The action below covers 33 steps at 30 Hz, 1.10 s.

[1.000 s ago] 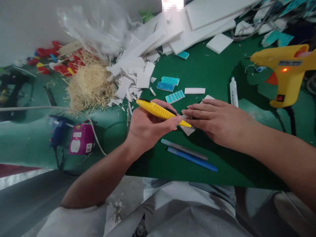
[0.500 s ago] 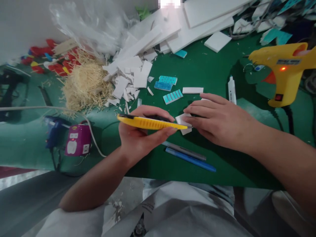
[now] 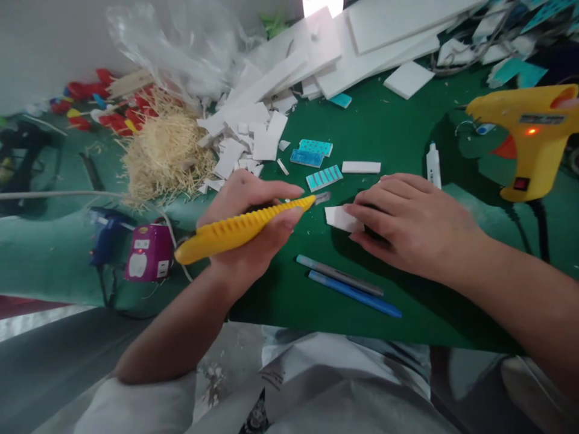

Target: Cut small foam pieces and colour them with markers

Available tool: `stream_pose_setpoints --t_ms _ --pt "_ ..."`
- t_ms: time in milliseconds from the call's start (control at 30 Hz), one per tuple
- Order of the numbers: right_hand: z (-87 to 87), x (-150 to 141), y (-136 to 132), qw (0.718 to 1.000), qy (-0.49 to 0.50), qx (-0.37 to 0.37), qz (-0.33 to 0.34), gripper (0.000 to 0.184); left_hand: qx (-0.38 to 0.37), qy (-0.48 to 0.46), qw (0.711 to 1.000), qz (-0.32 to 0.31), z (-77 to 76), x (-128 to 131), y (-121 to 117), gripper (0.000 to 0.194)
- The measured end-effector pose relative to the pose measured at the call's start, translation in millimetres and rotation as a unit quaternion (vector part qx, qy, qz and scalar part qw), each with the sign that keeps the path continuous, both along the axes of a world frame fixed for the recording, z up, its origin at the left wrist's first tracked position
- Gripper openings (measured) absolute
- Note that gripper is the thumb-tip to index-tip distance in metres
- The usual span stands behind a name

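Our left hand (image 3: 237, 202) curled in pinch grip, thumb (image 3: 287, 222) opposite index finger (image 3: 274, 190); our right hand (image 3: 404, 218) palm down, fingers (image 3: 376, 220) bent.

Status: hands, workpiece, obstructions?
Left hand holds yellow cutter, blade off white piece. Right hand on it. Gray pen, blue pen nearby, not between blade and piece.

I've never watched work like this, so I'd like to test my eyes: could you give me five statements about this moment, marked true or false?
1. The left hand holds a yellow cutter. True.
2. A small light glows on the yellow glue gun. True.
3. The right hand is on the glue gun. False: its fingers are at a small white piece.
4. A grey pen and a blue pen lie side by side. True.
5. The purple box stands to the right of both hands. False: it is to their left.
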State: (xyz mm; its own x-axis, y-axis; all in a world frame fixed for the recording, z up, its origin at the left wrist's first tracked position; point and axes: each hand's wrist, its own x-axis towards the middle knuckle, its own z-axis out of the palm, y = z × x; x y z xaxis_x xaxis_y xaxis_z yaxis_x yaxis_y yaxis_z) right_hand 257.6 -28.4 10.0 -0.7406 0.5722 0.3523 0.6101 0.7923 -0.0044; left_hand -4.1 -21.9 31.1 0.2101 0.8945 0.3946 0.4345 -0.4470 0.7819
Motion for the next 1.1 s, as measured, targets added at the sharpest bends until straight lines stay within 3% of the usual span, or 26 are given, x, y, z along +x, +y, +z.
stream_pose_setpoints --t_ms 100,300,667,1100 --pt "2.6 0.0 -2.9 1.000 -0.006 -0.006 -0.010 0.025 0.122 0.025 0.992 -0.015 -3.4 6.4 0.6 0.009" --pt "0.8 -0.2 -6.8 1.000 -0.016 -0.010 -0.009 0.028 0.022 0.069 0.996 -0.050 2.9 13.1 1.5 0.011" --pt "1.7 2.3 -6.3 1.000 0.002 -0.021 -0.019 0.024 -0.033 0.039 0.998 -0.039 3.9 17.1 -4.3 0.014" --pt "-2.7 3.0 -3.5 1.000 0.002 -0.027 -0.016 0.028 -0.013 0.050 0.997 -0.049 -2.3 16.4 -1.4 0.015"
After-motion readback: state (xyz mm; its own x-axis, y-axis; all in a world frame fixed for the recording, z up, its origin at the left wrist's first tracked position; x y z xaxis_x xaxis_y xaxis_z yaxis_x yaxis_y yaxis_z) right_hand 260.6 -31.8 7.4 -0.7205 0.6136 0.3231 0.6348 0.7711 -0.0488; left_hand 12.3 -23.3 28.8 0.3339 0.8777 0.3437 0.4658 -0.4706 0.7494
